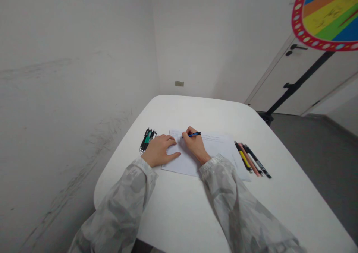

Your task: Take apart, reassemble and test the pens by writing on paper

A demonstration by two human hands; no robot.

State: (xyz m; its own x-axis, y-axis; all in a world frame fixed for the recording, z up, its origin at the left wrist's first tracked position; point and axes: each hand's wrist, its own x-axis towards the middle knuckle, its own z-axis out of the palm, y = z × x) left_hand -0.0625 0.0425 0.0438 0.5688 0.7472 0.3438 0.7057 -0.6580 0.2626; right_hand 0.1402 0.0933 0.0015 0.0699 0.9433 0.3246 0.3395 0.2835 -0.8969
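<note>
On a white surface, paper sits mid-frame. The right hand pinches a blue pen in its fingers; if the left hand, fingers apart, presses lightly, the paper could slide.

This looks like an office or study room, though which of the two cannot be told. A white table with rounded corners bears written paper, with pens on the left and pens on the right. Beyond stand a scuffed left wall, a plain far wall and a white door with a black handle. At right, a colourful wheel tops a black stand over grey floor.
</note>
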